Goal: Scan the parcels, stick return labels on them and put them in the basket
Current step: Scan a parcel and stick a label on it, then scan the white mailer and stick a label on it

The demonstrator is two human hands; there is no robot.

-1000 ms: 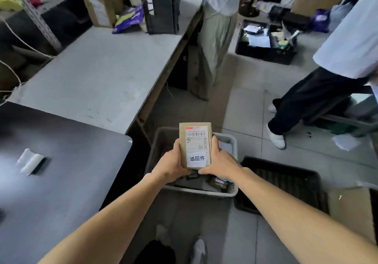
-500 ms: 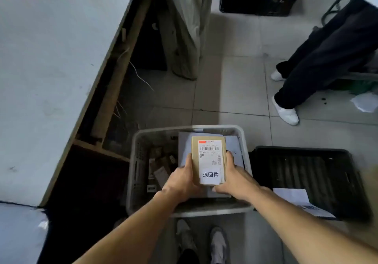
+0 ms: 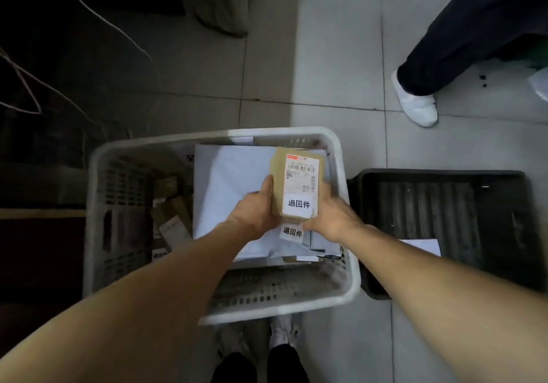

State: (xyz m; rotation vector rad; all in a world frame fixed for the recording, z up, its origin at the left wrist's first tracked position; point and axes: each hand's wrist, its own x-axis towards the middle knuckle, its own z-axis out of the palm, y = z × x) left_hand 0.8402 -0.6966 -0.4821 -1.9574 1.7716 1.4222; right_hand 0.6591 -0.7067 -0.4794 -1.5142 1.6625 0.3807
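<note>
Parcel [image 3: 292, 188], return label [image 3: 299, 204] up, held lengthwise between my left hand [image 3: 255, 213] and right hand [image 3: 332, 216], both gripping its sides, directly above the basket [image 3: 98, 175].

A small brown parcel [image 3: 296, 187], shipping label and white return label [image 3: 299, 204] facing up, sits above a white basket [image 3: 341, 157] that holds a white mailer [image 3: 234, 181] with its own return label, plus brown boxes [image 3: 172, 213]
</note>
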